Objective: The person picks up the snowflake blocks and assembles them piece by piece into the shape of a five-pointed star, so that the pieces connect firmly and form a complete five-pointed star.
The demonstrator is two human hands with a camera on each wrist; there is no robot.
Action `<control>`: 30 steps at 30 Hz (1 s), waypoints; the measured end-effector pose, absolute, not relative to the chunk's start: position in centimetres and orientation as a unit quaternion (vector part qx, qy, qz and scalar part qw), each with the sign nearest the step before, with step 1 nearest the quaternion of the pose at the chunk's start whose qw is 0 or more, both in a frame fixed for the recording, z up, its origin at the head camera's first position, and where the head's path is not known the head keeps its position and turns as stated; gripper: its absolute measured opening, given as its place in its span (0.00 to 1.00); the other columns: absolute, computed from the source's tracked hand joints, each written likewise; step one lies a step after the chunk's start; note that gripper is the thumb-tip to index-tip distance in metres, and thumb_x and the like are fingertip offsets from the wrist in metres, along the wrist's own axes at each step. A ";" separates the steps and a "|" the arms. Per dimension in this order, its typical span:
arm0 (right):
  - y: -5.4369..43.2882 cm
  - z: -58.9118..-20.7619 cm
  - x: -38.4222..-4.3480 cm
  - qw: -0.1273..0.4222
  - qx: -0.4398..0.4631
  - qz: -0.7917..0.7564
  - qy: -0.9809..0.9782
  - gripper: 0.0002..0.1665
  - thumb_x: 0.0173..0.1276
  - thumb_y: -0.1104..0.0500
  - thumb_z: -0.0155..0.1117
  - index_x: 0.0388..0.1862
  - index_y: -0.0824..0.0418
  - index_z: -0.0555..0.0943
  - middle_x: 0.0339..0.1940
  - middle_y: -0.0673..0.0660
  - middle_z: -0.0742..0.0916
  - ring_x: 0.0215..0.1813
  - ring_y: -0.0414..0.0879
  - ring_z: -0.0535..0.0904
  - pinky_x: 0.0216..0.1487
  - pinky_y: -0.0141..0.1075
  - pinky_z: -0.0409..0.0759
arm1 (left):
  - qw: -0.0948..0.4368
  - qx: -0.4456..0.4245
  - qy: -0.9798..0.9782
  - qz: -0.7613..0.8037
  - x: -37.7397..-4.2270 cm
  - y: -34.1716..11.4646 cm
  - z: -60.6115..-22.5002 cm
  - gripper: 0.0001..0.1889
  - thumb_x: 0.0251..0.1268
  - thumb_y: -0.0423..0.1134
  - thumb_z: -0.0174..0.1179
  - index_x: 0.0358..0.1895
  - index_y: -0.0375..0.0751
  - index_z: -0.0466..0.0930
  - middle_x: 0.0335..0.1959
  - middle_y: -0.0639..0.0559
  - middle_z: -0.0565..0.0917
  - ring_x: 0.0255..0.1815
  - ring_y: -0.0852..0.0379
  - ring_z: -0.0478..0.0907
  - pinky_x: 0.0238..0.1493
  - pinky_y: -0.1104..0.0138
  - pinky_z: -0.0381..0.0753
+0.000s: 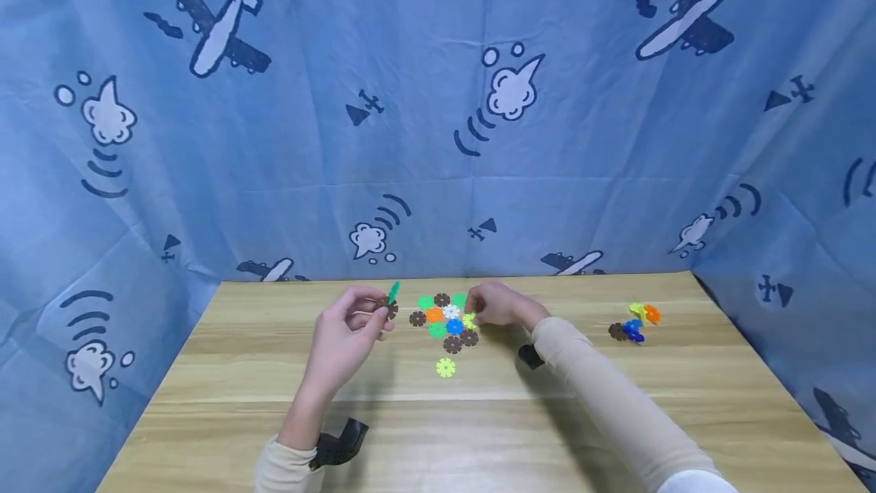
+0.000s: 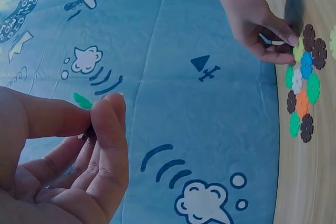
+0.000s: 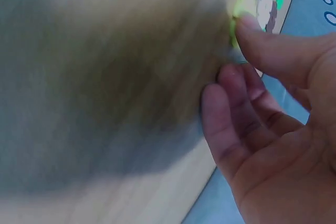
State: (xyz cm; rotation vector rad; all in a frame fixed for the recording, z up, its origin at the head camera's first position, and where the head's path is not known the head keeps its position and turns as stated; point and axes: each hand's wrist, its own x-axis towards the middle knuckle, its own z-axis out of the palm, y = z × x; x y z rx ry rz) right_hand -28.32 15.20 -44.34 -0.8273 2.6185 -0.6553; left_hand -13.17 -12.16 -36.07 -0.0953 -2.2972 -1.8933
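Note:
On the left, my left hand [image 1: 345,329] is raised over the table, thumb and fingertips pinching a brown snowflake disc [image 1: 392,309]. A green disc [image 1: 393,293] stands edge-on against that brown one. In the left wrist view the green disc [image 2: 82,100] sticks out past the fingers, which mostly hide the brown one. My right hand [image 1: 496,304] is at the right side of a cluster of flat discs. Its thumb and fingers pinch a yellow-green disc [image 1: 470,321]; the thumb covers part of it in the right wrist view.
The cluster holds several discs, among them an orange one [image 1: 434,315], a blue one [image 1: 455,327] and a white one [image 1: 451,311]. A lone yellow-green disc [image 1: 445,367] lies nearer me. Farther right sits a joined group with blue discs [image 1: 633,331]. Patterned blue cloth [image 1: 424,135] hangs behind the table.

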 end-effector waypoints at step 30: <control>14.4 -36.6 -19.8 -0.252 -0.422 -0.356 0.794 0.12 0.60 0.74 0.72 0.37 0.60 0.85 0.40 0.53 0.90 0.43 0.46 0.88 0.46 0.33 0.87 | 0.058 -0.061 -0.746 -0.660 -12.9 -9.1 -36.2 0.10 0.66 0.23 0.62 0.49 0.31 0.79 0.41 0.36 0.85 0.33 0.53 0.88 0.36 0.65 0.89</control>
